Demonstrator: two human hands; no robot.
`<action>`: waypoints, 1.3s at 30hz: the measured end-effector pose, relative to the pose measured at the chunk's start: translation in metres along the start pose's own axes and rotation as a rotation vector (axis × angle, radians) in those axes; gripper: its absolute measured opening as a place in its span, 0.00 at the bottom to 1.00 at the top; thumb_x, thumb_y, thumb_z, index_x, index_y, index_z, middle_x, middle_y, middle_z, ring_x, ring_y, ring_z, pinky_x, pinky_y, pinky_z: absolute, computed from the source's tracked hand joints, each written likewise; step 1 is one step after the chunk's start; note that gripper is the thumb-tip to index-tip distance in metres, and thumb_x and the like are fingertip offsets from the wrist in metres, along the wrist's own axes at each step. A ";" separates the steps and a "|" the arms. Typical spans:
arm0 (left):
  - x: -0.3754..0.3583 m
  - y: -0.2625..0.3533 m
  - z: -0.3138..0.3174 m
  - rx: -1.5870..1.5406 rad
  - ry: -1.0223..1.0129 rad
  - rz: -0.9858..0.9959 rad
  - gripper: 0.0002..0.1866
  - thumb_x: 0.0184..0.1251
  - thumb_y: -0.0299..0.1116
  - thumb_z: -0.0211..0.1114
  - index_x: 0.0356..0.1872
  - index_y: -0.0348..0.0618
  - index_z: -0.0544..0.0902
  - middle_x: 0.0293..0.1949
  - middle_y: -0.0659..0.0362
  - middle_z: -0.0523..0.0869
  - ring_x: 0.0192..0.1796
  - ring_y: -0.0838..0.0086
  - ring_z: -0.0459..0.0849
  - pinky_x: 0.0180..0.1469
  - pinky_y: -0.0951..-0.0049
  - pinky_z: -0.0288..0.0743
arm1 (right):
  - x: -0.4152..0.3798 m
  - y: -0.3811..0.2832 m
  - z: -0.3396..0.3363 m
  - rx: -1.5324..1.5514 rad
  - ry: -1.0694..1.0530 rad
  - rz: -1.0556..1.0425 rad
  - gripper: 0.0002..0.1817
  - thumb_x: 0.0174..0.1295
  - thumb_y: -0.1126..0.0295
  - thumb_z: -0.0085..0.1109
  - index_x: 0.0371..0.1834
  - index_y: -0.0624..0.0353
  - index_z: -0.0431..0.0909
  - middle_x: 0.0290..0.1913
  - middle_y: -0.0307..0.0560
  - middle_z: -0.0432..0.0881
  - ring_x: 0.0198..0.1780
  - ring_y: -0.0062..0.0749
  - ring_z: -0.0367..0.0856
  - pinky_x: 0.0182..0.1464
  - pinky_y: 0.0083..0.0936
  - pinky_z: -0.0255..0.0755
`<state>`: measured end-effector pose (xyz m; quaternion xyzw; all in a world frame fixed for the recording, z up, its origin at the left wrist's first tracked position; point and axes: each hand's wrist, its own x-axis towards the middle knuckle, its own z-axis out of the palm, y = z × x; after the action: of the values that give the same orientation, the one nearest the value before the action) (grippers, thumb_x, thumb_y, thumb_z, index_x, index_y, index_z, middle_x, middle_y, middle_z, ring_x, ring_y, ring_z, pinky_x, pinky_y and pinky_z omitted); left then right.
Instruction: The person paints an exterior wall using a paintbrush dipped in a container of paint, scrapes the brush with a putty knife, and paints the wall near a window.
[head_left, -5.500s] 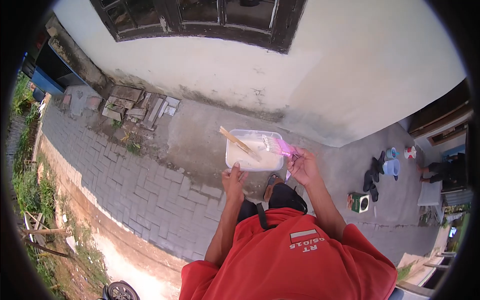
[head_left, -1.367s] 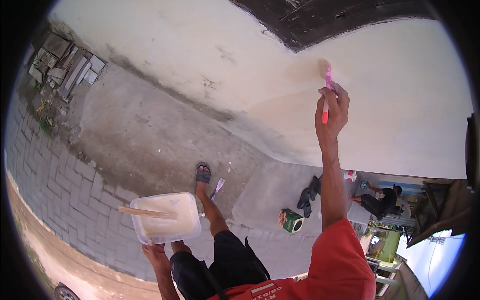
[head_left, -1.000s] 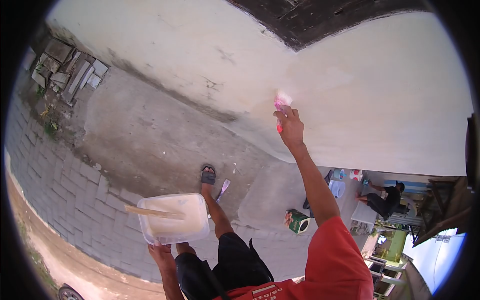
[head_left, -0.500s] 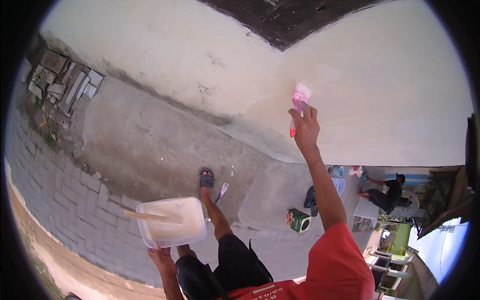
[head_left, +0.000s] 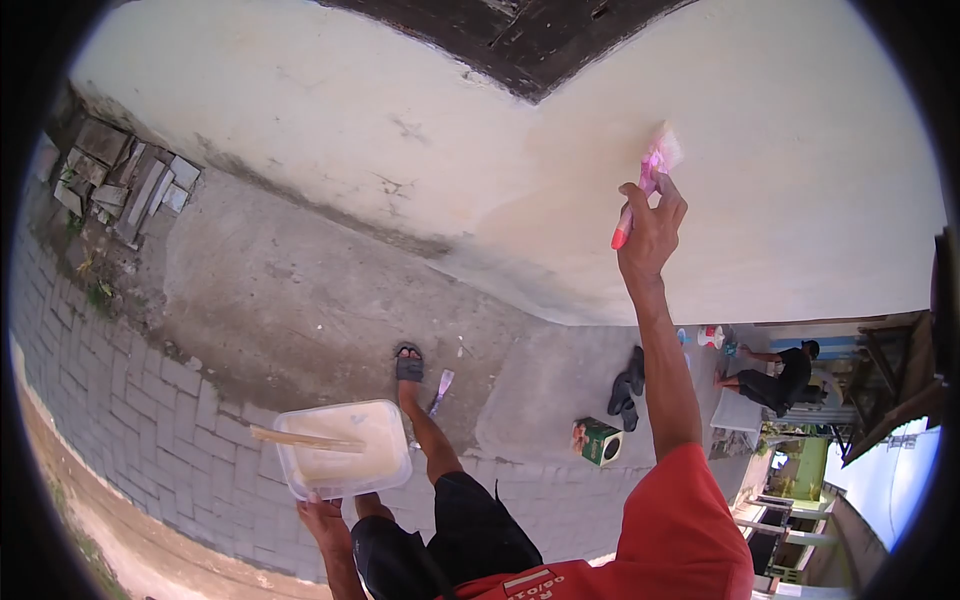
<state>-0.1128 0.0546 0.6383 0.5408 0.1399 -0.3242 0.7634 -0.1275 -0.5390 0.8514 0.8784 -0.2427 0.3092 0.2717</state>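
Observation:
My right hand (head_left: 652,228) is closed around the handle of a paintbrush (head_left: 655,160), pink with a red handle end. Its pale bristles touch the cream wall (head_left: 780,200). Low on the left, my left hand (head_left: 322,518) grips the near edge of a clear plastic tub (head_left: 288,470) holding cream-coloured paint. A wooden stick (head_left: 310,440) lies across the tub, one end over the rim and the other in the paint.
On the ground lie a second brush (head_left: 442,388), a green box-shaped can (head_left: 598,442) and black footwear (head_left: 626,388). Broken tiles and boards (head_left: 125,175) are piled at the far left. Another person (head_left: 780,378) sits at the right near containers. Dark wood (head_left: 530,45) overhangs the wall.
My right hand has moved the brush to the right and upward across the wall. The left hand and tub have hardly moved. My view has shifted slightly.

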 end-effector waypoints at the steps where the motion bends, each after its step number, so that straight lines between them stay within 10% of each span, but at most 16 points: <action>1: -0.002 0.002 0.003 0.007 0.002 0.002 0.43 0.73 0.63 0.57 0.76 0.41 0.59 0.72 0.50 0.69 0.72 0.56 0.72 0.71 0.53 0.69 | -0.010 -0.010 0.015 0.084 -0.127 -0.016 0.21 0.50 0.83 0.66 0.45 0.45 0.84 0.62 0.46 0.74 0.57 0.49 0.75 0.43 0.36 0.79; 5: -0.010 0.008 0.007 0.030 0.015 -0.001 0.42 0.74 0.62 0.56 0.76 0.41 0.59 0.72 0.50 0.69 0.72 0.56 0.72 0.71 0.52 0.69 | -0.010 -0.043 0.025 0.595 -0.264 0.076 0.14 0.60 0.83 0.63 0.45 0.50 0.85 0.57 0.47 0.78 0.52 0.43 0.81 0.47 0.31 0.80; 8: -0.011 0.005 0.001 0.031 0.024 0.005 0.42 0.75 0.62 0.55 0.76 0.41 0.59 0.73 0.50 0.69 0.72 0.56 0.72 0.71 0.51 0.69 | 0.029 -0.019 -0.004 0.703 0.026 0.186 0.14 0.61 0.86 0.60 0.46 0.56 0.85 0.54 0.45 0.80 0.49 0.35 0.83 0.45 0.29 0.78; 13: -0.013 0.006 0.007 0.001 0.017 0.023 0.43 0.74 0.63 0.56 0.76 0.41 0.59 0.73 0.50 0.69 0.73 0.56 0.71 0.71 0.51 0.69 | 0.058 0.001 -0.046 0.161 0.333 0.065 0.20 0.56 0.88 0.63 0.46 0.49 0.86 0.57 0.44 0.79 0.54 0.41 0.77 0.43 0.31 0.80; 21: -0.016 0.000 0.007 -0.002 0.011 0.017 0.41 0.74 0.60 0.57 0.76 0.43 0.59 0.73 0.50 0.68 0.72 0.56 0.71 0.70 0.52 0.69 | -0.017 -0.038 0.013 0.312 -0.448 -0.085 0.16 0.55 0.80 0.64 0.44 0.45 0.85 0.53 0.34 0.80 0.49 0.38 0.80 0.41 0.33 0.81; 28: -0.015 0.002 0.007 0.023 0.023 -0.008 0.38 0.76 0.58 0.56 0.76 0.43 0.60 0.72 0.50 0.69 0.72 0.56 0.72 0.69 0.53 0.70 | 0.133 0.014 -0.099 0.252 0.028 -0.021 0.11 0.66 0.76 0.62 0.46 0.44 0.85 0.48 0.30 0.85 0.47 0.30 0.82 0.42 0.27 0.80; 31: -0.014 0.002 0.004 0.020 -0.011 0.015 0.38 0.76 0.59 0.55 0.75 0.43 0.60 0.72 0.50 0.70 0.71 0.56 0.73 0.69 0.53 0.70 | 0.146 0.010 -0.120 -0.091 0.244 -0.130 0.17 0.56 0.80 0.66 0.47 0.45 0.85 0.54 0.30 0.81 0.49 0.36 0.79 0.39 0.29 0.79; 39: -0.018 0.007 0.006 -0.115 0.027 0.038 0.38 0.71 0.58 0.62 0.73 0.47 0.63 0.68 0.52 0.74 0.65 0.53 0.78 0.62 0.53 0.79 | 0.031 -0.024 -0.028 0.157 -0.509 -0.231 0.15 0.55 0.77 0.65 0.45 0.47 0.85 0.50 0.35 0.80 0.48 0.37 0.78 0.40 0.32 0.81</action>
<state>-0.1226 0.0569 0.6561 0.5028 0.1585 -0.2937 0.7974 -0.1034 -0.5114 0.8831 0.9679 -0.1767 0.0637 0.1668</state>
